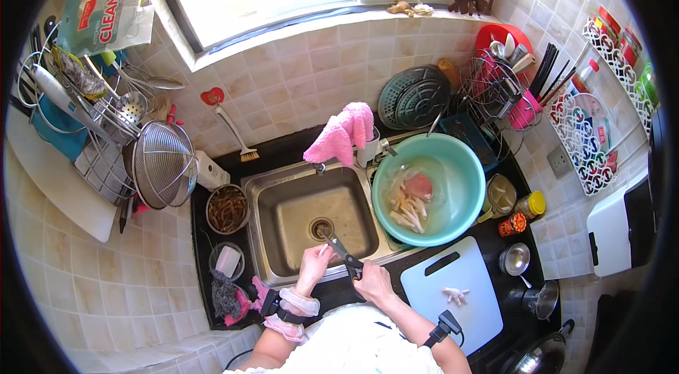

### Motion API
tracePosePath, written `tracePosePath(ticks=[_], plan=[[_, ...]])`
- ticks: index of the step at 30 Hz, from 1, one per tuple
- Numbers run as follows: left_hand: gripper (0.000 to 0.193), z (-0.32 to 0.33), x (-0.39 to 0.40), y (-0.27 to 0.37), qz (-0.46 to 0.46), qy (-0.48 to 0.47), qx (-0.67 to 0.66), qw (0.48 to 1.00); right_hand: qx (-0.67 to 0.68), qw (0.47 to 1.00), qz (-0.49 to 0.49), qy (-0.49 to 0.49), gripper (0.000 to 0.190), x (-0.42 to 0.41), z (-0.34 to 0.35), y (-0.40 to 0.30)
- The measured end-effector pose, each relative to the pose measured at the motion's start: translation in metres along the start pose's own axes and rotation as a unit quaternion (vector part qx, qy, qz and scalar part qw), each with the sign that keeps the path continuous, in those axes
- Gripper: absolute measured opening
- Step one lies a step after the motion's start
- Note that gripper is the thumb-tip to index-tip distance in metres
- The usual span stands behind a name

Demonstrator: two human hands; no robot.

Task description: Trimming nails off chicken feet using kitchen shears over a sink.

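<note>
Over the front edge of the steel sink (297, 215), my right hand (373, 283) grips the black handles of kitchen scissors (345, 256), their blades pointing up and left. Close to the blades, my left hand (315, 266) pinches a small pale piece, mostly hidden by the fingers; it looks like part of a chicken foot. One chicken foot (455, 295) lies on the white cutting board (480, 323) at the right. The turquoise basin (461, 188) right of the sink holds several chicken feet (409, 209) and a pink round thing (419, 186) in or on a clear bag.
A bowl of brown strips (227, 208) stands left of the sink. A pink cloth (342, 133) hangs over the faucet. Jars (530, 204) and a small steel pan (515, 259) line the right counter. A wire strainer (164, 164) juts out at the left wall.
</note>
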State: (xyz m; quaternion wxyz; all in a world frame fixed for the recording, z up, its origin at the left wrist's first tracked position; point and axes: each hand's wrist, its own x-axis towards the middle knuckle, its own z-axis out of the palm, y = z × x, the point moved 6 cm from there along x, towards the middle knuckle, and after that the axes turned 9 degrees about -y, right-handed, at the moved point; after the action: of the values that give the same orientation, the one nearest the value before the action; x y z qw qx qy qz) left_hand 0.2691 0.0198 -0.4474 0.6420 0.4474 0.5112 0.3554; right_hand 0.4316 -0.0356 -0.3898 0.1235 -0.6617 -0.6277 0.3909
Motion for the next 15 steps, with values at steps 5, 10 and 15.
tracePosePath(ticks=[5, 10, 15], plan=[[0.027, -0.013, 0.000, -0.010, -0.052, -0.028, 0.087, 0.994, -0.005, 1.000, -0.004, -0.017, 0.024, 0.001, 0.011, 0.007], [0.027, -0.027, 0.002, -0.020, -0.076, -0.028, 0.069, 0.994, -0.037, 0.998, -0.007, -0.040, 0.022, 0.002, 0.021, 0.009], [0.032, -0.022, -0.002, -0.016, -0.103, -0.071, 0.050, 0.991, -0.055, 0.998, 0.004, -0.036, 0.023, 0.006, 0.025, 0.017]])
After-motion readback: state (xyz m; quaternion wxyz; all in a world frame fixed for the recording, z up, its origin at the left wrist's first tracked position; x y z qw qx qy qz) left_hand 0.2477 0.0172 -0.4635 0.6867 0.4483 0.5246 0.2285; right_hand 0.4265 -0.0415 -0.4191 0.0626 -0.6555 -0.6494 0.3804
